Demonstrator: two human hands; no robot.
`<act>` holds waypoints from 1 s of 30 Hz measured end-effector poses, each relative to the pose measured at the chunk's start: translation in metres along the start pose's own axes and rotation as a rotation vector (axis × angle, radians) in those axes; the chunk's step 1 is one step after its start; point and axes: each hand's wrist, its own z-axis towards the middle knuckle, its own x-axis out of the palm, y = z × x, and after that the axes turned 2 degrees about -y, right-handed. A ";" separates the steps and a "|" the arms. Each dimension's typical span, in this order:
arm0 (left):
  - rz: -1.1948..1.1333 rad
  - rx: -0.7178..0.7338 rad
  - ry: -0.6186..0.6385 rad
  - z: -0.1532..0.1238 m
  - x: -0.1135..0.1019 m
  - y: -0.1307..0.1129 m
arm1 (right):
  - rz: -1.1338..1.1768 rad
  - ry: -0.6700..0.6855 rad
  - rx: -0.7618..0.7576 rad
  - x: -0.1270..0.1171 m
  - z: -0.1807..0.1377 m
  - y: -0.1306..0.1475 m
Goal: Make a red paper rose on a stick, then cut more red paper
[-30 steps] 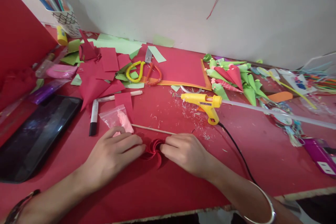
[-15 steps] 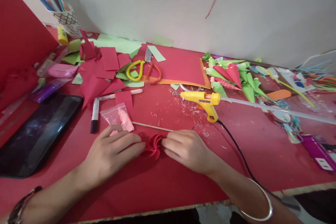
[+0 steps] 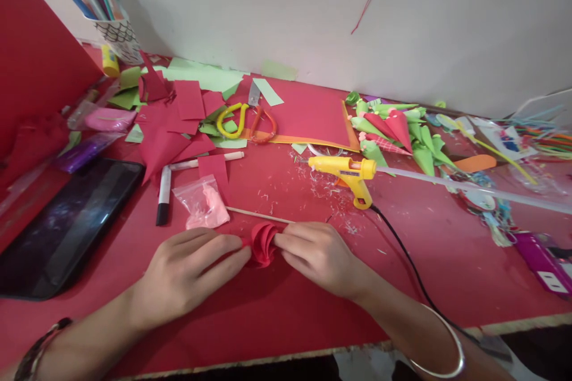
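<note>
Between my two hands is a red paper flower made of curled, layered strips, close above the red tabletop. My left hand pinches its left side, with the fingertips closed on the paper. My right hand grips its right side, fingers bent together; the thumbs are hidden from view. Just beyond the fingers lies a thin wooden stick, its right end reaching behind my right hand. A clear zip bag with pale pink clay-like material rests beyond my left hand.
A yellow glue gun lies right of centre, its black cord running toward the front edge. Scissors, red paper pieces and green paper cones are at the back. A phone lies at left, near a marker.
The paper flower has turned and its layers look more gathered. My left fingers have moved slightly right and in closer to it; my right hand has barely shifted.
</note>
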 end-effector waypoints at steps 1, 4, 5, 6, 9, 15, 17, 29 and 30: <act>0.006 0.002 0.005 -0.001 0.000 0.000 | 0.017 0.005 0.002 0.000 0.000 0.000; -0.017 -0.015 0.016 -0.003 -0.001 0.000 | 0.058 0.014 0.006 0.000 0.000 0.000; -0.034 -0.027 0.013 -0.003 -0.001 0.000 | 0.066 0.018 0.006 0.000 0.001 0.000; -0.051 -0.039 0.009 -0.003 -0.001 0.000 | 0.070 0.021 0.005 -0.001 0.001 0.000; -0.062 -0.032 -0.004 -0.001 0.000 0.000 | 0.063 0.025 0.004 -0.002 0.003 0.000; -0.010 0.017 -0.060 0.004 0.000 0.001 | 0.071 0.034 0.003 -0.002 0.003 0.000; -0.002 0.024 -0.055 0.005 0.000 0.001 | 0.073 0.034 0.000 -0.002 0.003 0.000; -0.027 -0.036 -0.025 0.002 0.000 -0.001 | 0.064 0.000 -0.029 -0.004 0.005 0.002; -0.029 -0.034 -0.018 0.002 0.000 -0.001 | 0.067 0.005 -0.027 -0.004 0.005 0.003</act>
